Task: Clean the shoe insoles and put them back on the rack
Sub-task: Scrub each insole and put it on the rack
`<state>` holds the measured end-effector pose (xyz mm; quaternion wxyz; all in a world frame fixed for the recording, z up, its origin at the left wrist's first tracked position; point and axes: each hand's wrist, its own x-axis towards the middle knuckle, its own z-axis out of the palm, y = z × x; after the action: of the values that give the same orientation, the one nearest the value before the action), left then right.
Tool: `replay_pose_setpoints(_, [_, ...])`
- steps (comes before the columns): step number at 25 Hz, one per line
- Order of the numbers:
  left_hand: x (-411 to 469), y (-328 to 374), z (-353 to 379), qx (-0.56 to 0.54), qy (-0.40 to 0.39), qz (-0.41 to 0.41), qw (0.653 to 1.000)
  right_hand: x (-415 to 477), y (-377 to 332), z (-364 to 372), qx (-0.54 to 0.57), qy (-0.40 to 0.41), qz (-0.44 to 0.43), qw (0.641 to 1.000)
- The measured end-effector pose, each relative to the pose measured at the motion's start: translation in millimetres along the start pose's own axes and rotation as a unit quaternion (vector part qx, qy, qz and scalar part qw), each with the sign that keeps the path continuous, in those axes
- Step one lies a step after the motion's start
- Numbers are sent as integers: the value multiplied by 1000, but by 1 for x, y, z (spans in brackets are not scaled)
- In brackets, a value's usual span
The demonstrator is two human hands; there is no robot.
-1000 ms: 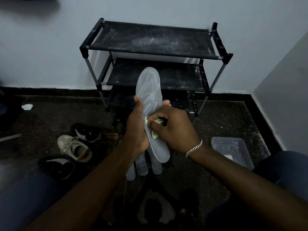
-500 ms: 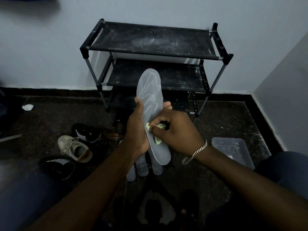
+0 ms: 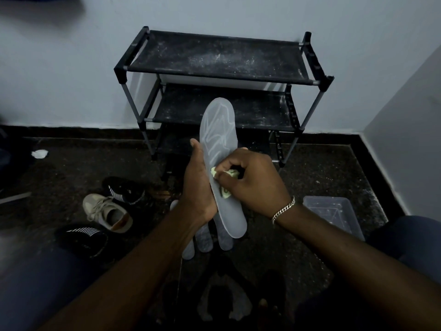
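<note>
Left grip [image 3: 198,187] is wrapped round the long edge of the grey insole [image 3: 218,130]. The thumb runs up the left rim and a fingertip peeks past the right rim. The insole stands near upright, toe to 12 o'clock, heel down at 6.

Right grip [image 3: 253,185] pinches a crumpled yellow-green cloth [image 3: 230,173] and presses it on the insole's face about mid-length, just beside the left thumb. A chain bracelet [image 3: 284,209] sits on that wrist.

Directly beneath, three more insoles [image 3: 204,240] lie side by side on the dark floor [image 3: 317,177], their far ends hidden behind the hands.

At 12 o'clock the black rack [image 3: 214,56] stands against the wall, its shelves dusty. The held toe overlaps the middle shelf's front edge in this view.

At 4 o'clock a clear plastic box [image 3: 334,216] sits near the right forearm. Between it and the rack's right legs, a stretch of floor shows at 2.

At 8 to 9 o'clock lie a beige sneaker [image 3: 107,211] and two black striped shoes [image 3: 124,187], apart from the insoles.
</note>
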<state>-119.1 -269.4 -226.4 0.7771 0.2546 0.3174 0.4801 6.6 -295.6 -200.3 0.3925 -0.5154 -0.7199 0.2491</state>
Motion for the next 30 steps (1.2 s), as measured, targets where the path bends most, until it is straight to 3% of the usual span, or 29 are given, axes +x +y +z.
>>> replay_pose_setpoints(5, [-2, 2, -1, 5, 5, 8, 1000, -8, -2, 3, -2, -33, -38, 999])
replay_pose_setpoints(10, [-1, -1, 2, -27, 14, 17, 999, 1, 0, 3, -8, 7, -35, 999])
replay_pose_setpoints(14, [-4, 0, 4, -21, 24, 3, 999, -7, -2, 5, -1, -20, -48, 999])
replay_pose_setpoints(18, [-2, -3, 4, -37, 23, 22, 999, 2, 1, 2, -8, 23, -31, 999])
replay_pose_setpoints(23, [-7, -2, 6, -19, 21, 9, 1000, -8, -3, 4, -6, -16, -44, 999])
replay_pose_setpoints(27, [-6, -3, 8, -29, 21, 30, 999, 2, -1, -1, 3, 23, -26, 999])
replay_pose_setpoints(30, [-8, -1, 11, -16, 37, 18, 999, -3, -4, 2, -1, -6, -49, 999])
